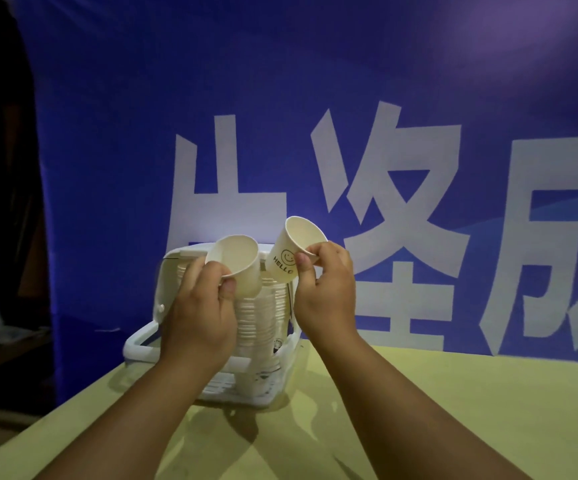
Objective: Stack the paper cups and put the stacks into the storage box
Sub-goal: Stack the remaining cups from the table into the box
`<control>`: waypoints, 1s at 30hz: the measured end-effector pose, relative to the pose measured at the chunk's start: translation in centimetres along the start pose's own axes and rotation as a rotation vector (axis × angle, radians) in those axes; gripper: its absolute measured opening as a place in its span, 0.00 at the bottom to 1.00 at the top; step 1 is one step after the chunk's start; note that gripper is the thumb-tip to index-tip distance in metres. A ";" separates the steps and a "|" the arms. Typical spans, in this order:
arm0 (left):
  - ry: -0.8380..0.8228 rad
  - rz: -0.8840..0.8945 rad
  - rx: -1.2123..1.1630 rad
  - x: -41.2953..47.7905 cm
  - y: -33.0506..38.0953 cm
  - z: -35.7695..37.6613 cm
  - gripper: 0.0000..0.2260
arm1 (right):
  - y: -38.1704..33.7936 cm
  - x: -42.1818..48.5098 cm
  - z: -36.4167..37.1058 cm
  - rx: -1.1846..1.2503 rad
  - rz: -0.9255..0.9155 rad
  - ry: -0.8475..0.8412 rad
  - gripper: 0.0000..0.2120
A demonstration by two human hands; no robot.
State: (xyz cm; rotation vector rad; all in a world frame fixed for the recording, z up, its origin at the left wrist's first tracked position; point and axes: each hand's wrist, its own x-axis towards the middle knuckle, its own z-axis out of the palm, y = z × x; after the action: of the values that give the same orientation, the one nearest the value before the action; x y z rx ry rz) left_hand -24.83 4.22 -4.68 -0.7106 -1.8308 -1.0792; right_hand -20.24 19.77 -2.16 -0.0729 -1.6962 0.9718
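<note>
Head view shows your left hand (199, 306) pinching a plain paper cup (237, 263) by its rim and your right hand (325, 289) pinching the HELLO cup (296, 249) likewise, both tilted above the storage box (142, 342) near the table's (453, 403) left edge. Nesting them may crush a rim or loosen a pinch, dropping a cup onto the stacks (263, 306) inside.

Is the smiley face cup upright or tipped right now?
Tipped: the smiley cup, pinched by the right hand, leans with its mouth up-right and base down-left.
</note>
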 end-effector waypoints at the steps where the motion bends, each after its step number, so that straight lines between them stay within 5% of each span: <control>1: -0.019 -0.016 0.010 0.1 0.1 0.1 0.06 | 0.0 0.1 -0.1 0.002 0.005 0.004 0.03; 9: -0.252 0.047 0.302 0.6 0.0 -0.3 0.07 | 0.0 0.3 -0.4 -0.001 -0.006 -0.037 0.03; 14: -0.496 -0.067 0.179 -0.5 -0.9 0.7 0.19 | -1.2 0.0 -0.3 0.011 -0.039 -0.107 0.03; 22: -0.320 -0.172 -0.124 -1.6 -1.5 1.4 0.41 | -1.7 0.0 0.2 -0.124 -0.104 -0.312 0.03; 30: -0.245 -0.125 -0.141 -1.4 -1.9 1.9 0.55 | -2.4 -0.1 0.8 -0.144 -0.136 -0.357 0.06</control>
State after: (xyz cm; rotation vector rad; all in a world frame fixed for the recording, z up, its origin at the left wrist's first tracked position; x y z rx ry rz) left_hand -26.45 4.94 -7.13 -0.8513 -2.0431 -1.2586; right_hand -19.88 17.67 -0.79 0.1278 -2.0689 0.7920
